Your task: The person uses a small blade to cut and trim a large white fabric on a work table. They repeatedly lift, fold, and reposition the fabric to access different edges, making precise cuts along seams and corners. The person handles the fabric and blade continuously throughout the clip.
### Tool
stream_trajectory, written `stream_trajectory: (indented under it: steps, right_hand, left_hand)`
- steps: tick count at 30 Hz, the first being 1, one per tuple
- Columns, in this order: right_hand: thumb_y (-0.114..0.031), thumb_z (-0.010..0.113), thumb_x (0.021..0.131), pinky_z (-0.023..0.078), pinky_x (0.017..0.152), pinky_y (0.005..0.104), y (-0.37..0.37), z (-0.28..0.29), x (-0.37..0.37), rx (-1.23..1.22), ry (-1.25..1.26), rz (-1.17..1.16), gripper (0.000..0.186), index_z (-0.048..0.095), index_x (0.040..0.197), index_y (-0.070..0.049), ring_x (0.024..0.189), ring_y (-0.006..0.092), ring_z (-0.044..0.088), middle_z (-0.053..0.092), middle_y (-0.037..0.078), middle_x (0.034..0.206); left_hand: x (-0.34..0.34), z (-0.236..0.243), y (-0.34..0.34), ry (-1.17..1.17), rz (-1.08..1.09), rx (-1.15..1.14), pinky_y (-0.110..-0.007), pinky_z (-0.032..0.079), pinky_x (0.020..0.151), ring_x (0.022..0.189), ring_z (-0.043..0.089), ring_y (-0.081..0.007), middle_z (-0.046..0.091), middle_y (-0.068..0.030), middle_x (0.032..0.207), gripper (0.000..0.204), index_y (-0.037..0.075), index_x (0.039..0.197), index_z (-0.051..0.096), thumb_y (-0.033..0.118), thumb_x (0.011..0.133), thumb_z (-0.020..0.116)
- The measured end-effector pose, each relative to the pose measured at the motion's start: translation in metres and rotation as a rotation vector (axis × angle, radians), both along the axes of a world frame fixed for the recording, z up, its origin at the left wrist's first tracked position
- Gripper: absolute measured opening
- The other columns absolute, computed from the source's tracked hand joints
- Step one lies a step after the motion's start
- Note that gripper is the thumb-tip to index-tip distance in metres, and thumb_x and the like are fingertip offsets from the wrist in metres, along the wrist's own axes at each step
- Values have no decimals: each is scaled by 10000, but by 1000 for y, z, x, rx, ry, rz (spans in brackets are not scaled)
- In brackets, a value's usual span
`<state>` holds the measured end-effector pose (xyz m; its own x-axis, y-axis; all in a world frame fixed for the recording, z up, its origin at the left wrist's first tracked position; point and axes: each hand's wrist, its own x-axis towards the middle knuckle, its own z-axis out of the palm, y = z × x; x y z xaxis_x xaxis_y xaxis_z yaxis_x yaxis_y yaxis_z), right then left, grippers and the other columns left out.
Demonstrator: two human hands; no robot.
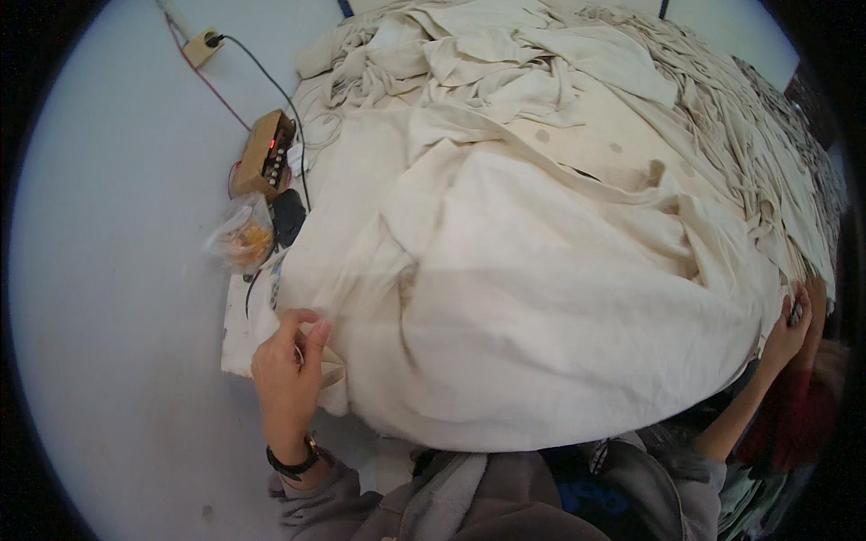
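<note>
A large sheet of cream cloth [559, 298] lies spread over the table in front of me, with folds and creases, its near edge hanging at my body. At its left edge is my left hand [287, 374], fingers curled toward the thumb; a small pale bit shows inside them, too small to name. The cloth's left border bunches right beside this hand. Far to the right, my right hand [787, 334] is closed at the cloth's right edge. Something small and dark shows between its fingers, but its kind is unclear.
Rumpled cream cloth [505, 54] is heaped at the back and right. On the left stand a brown control box [263, 155] with a red display and a clear plastic bag [245, 236] with orange contents. Another person's forearm [815, 316] and red sleeve [783, 424] are beside my right hand.
</note>
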<state>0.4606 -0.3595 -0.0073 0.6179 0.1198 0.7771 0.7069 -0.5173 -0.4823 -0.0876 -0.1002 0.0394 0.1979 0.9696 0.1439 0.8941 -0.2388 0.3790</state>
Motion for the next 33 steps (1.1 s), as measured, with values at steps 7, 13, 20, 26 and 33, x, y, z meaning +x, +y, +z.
stream_trajectory:
  steps: [7,13,20,26,33]
  right_hand:
    - [-7,674,737,468,762,288,88,-27,-99,-463,299,664,417,547,1132,-44,854,211,609,603,84,1089]
    - [92,589,740,465,693,295,104,-44,-92,-554,264,482,230,549,939,-15,770,232,600,602,126,875]
    - [-189,527,914,454,831,355,89,-38,8,-555,10,18,267,571,1104,-7,963,343,592,613,155,1092]
    - [-152,534,924,459,843,298,102,-13,-13,-327,125,237,236,583,1109,-15,1021,226,591,604,132,1118]
    - [133,496,692,446,882,312,164,-20,-84,-533,108,606,460,574,1103,-57,1045,246,567,574,104,1109]
  left_hand:
    - [15,-36,6,208,-253,476,-388,352,886,1050,494,-299,565,-135,1071,318,41,1042,575,264,820,622]
    - [-4,-51,37,163,-113,227,-419,374,850,864,569,-293,619,-104,884,173,48,871,575,217,844,592]
    - [-57,-35,46,281,9,213,-429,368,845,829,577,-275,626,-81,840,152,59,872,592,208,839,598]
    - [-24,-34,38,184,-115,485,-398,382,854,878,581,-276,631,-67,944,240,64,998,606,220,819,640]
    - [117,-56,67,-32,-411,32,-408,492,737,855,634,-328,647,-178,919,459,26,1047,604,393,782,677]
